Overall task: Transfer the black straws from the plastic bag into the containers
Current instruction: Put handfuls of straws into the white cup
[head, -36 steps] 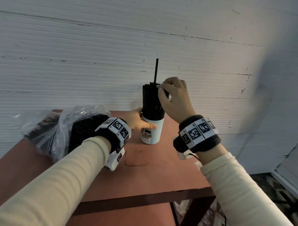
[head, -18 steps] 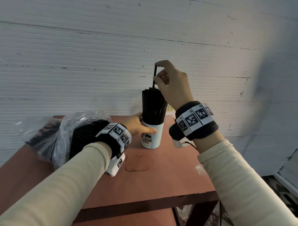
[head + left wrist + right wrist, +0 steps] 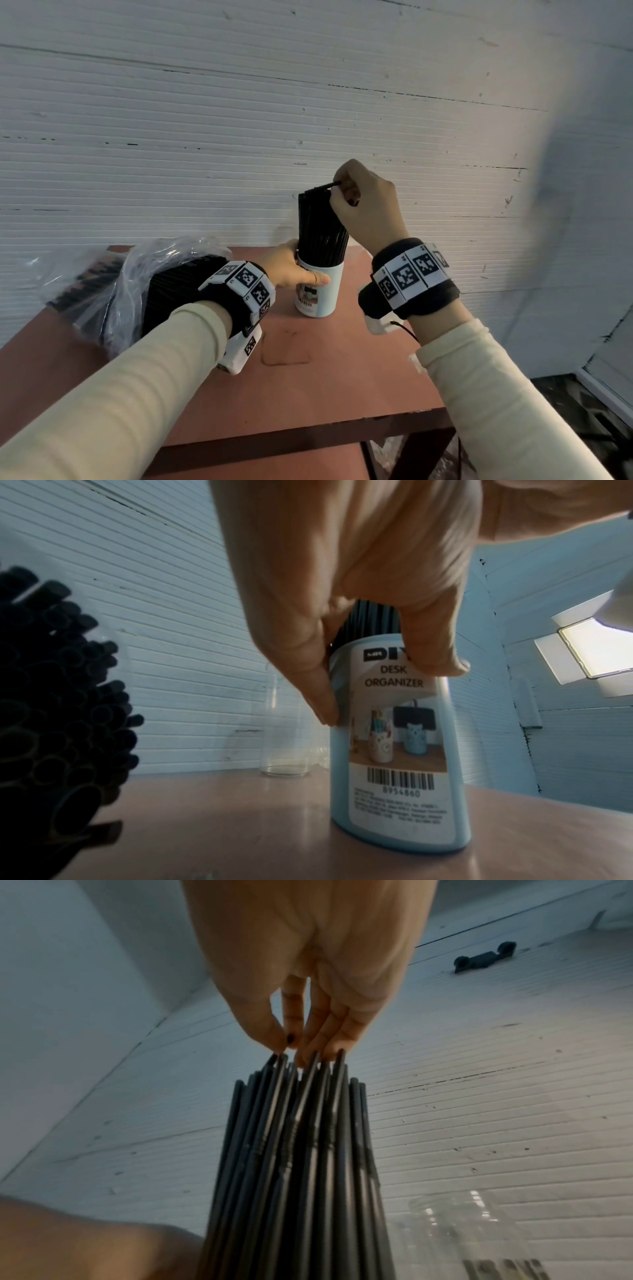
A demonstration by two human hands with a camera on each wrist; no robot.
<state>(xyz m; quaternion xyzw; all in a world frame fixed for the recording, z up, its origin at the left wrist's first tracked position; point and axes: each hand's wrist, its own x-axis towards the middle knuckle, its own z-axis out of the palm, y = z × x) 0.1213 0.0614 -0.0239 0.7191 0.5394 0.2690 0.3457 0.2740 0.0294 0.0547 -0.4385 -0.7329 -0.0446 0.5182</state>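
Observation:
A light blue desk-organizer cup (image 3: 320,291) stands on the reddish table (image 3: 308,383), packed with upright black straws (image 3: 320,226). My left hand (image 3: 298,270) grips the cup near its rim, thumb across the front; the left wrist view shows that hand (image 3: 383,685) on the labelled cup (image 3: 394,750). My right hand (image 3: 342,192) is above the bundle and pinches the tip of one straw, which is level with the others. In the right wrist view its fingertips (image 3: 301,1047) meet on the straw tops (image 3: 298,1123). A clear plastic bag (image 3: 113,291) of black straws (image 3: 61,710) lies at the left.
A white ribbed wall stands close behind the table. A clear glass bottle (image 3: 281,737) stands on the table behind the cup, and a clear glass container (image 3: 479,1231) shows near the straws in the right wrist view. The table's front edge (image 3: 308,442) is near me, with floor at the right.
One straw stood well above the bundle; my right hand took its top and pushed it down into the cup. My left hand kept hold of the cup.

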